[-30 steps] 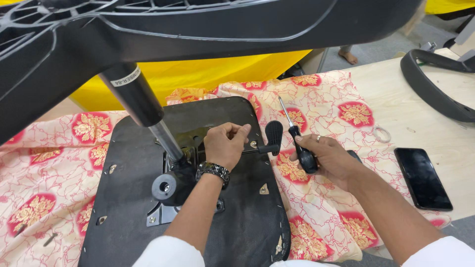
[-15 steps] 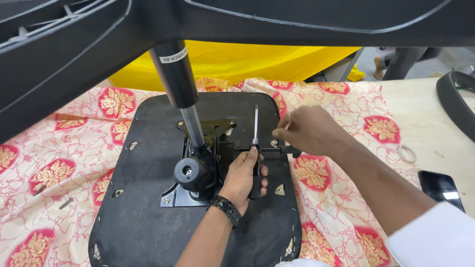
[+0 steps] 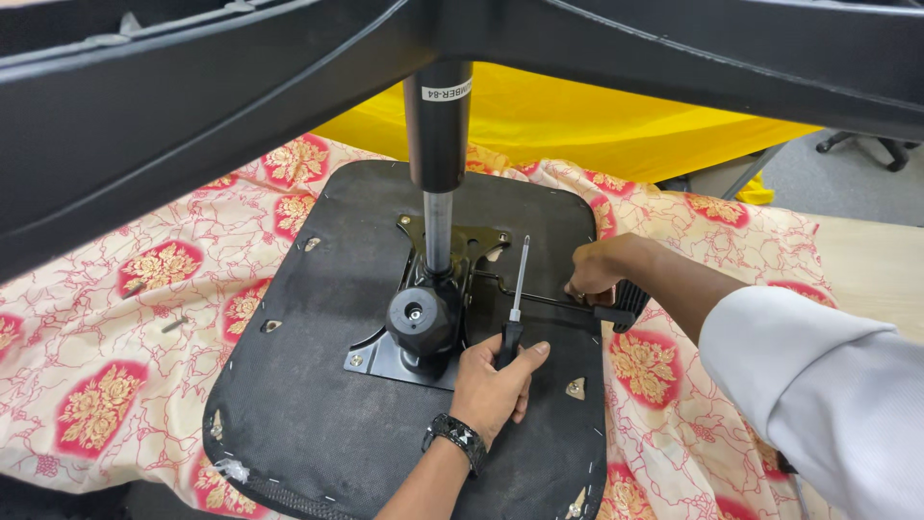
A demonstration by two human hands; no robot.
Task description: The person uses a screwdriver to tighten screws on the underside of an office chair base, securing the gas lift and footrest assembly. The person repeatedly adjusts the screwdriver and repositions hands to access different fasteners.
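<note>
An office chair seat [image 3: 318,385] lies upside down, its black underside facing me. A metal mechanism plate [image 3: 423,323] is fixed at its middle, and a gas column [image 3: 438,125] rises from it. My left hand [image 3: 493,385], wearing a dark wristband, grips the black handle of a screwdriver [image 3: 518,279] whose shaft points away from me beside the mechanism. My right hand [image 3: 599,268], in a white sleeve, holds the thin metal lever just by its black ribbed grip [image 3: 628,303] at the seat's right edge.
The chair's black star base [image 3: 192,106] spans the top of the view, close above the seat. A red and cream floral cloth [image 3: 125,327] lies under the seat, with a yellow sheet [image 3: 577,125] behind. Bare wooden tabletop [image 3: 866,270] shows at right.
The screwdriver has passed from my right hand to my left. My right hand has moved onto the lever. The view has shifted, so the phone and the curved black part are out of sight.
</note>
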